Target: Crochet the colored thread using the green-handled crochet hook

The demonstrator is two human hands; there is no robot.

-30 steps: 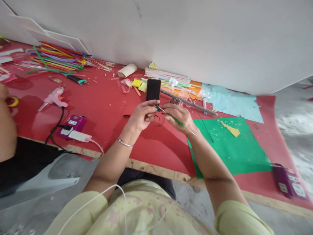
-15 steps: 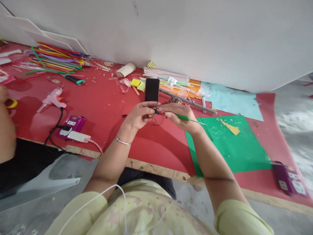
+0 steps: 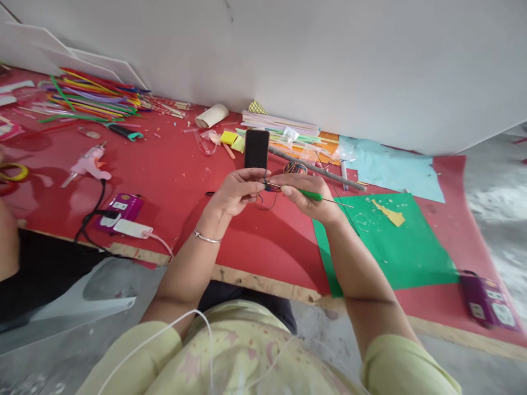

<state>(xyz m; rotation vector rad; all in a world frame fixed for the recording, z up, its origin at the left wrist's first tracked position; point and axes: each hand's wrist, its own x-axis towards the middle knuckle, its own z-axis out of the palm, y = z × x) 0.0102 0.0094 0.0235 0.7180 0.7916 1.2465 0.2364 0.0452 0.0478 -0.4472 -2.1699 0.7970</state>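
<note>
Purple box (image 3: 488, 302) blurred; yarn piece (image 3: 267, 187) too small.

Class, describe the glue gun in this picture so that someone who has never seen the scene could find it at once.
Start from the red mat that covers the floor along the white wall. On its left part, below the heap of coloured sticks, lies the glue gun. It is pale pink, lies on its side, and trails a black cord toward the purple power strip.

Setting: a floor-level craft workspace against a plain white wall (image 3: 329, 66).
Surface: a red mat (image 3: 173, 175) lay over bare concrete.
Far left: a heap of coloured sticks (image 3: 94, 96).
Left: a pink glue gun (image 3: 88, 163) and a power strip (image 3: 121, 208).
Right: a green sheet (image 3: 391, 247) and stacked coloured papers (image 3: 284, 129).
</note>
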